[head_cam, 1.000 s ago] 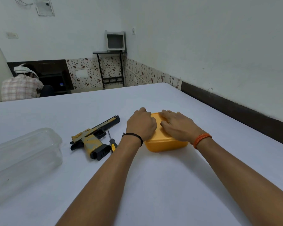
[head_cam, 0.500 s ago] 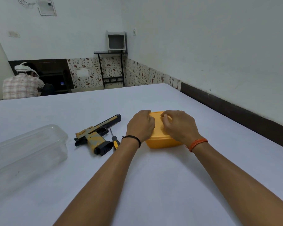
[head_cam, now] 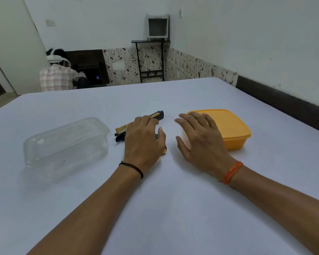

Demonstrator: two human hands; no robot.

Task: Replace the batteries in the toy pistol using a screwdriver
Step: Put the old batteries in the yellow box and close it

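The yellow-and-black toy pistol (head_cam: 121, 130) lies on the white table (head_cam: 173, 208), mostly covered by my left hand (head_cam: 143, 140). The fingers reach over its barrel and the thumb is spread to the right; no clear grip shows. Only a yellow bit of the screwdriver (head_cam: 164, 151) peeks out under that hand's heel. My right hand (head_cam: 199, 138) hovers open, fingers spread, just left of the closed orange box (head_cam: 230, 126). It overlaps the box's near-left corner in view.
An upturned clear plastic container (head_cam: 66, 142) sits left of the pistol. A wall with a dark skirting runs along the table's right side. A person (head_cam: 57, 76) sits with their back to me beyond the far edge.
Both hands have left the orange box's lid. My left hand moved left onto the pistol, and my right hand lifted off and opened beside the box. The camera has turned left.
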